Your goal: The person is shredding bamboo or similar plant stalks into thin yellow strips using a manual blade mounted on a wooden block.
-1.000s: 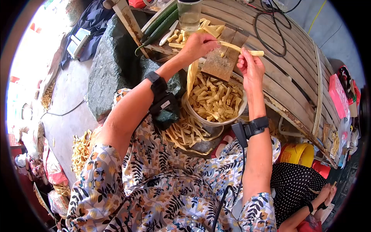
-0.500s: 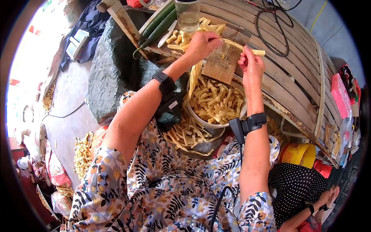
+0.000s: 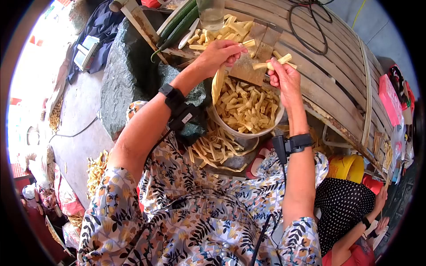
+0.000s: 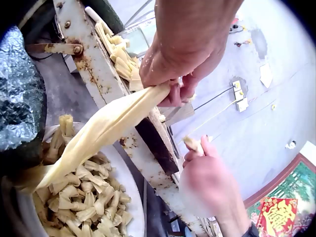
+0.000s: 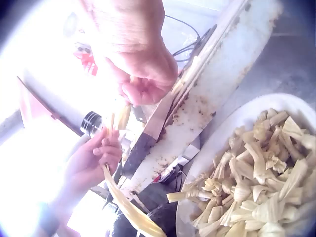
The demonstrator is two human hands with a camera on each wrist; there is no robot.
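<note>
In the head view, my left hand [image 3: 219, 55] pinches a long pale-yellow strip, which looks like tofu skin [image 3: 217, 88]. Its long end [image 4: 108, 121] hangs twisted below the hand, over the edge of the bowl. My right hand [image 3: 286, 80] pinches a short knotted piece [image 3: 282, 61] of the same yellow material between thumb and forefinger. The two hands are apart, on either side of a wooden board [image 3: 246, 73]. Just below them, a white bowl [image 5: 296, 98] is heaped with similar knotted pieces [image 3: 248, 108].
The slatted table [image 3: 341, 88] carries more yellow pieces [image 3: 235, 30], a glass [image 3: 211, 15], cucumbers [image 3: 179, 29], a white-handled tool [image 3: 188, 34] and a black cable [image 3: 295, 26]. Loose strips [image 3: 215, 148] lie below the bowl. Another person [image 3: 350, 221] sits at the lower right.
Earlier one strip stretched between both hands. Now the hands are separated: the right holds a short knotted piece, the left the long strip, and the left has moved slightly left.
</note>
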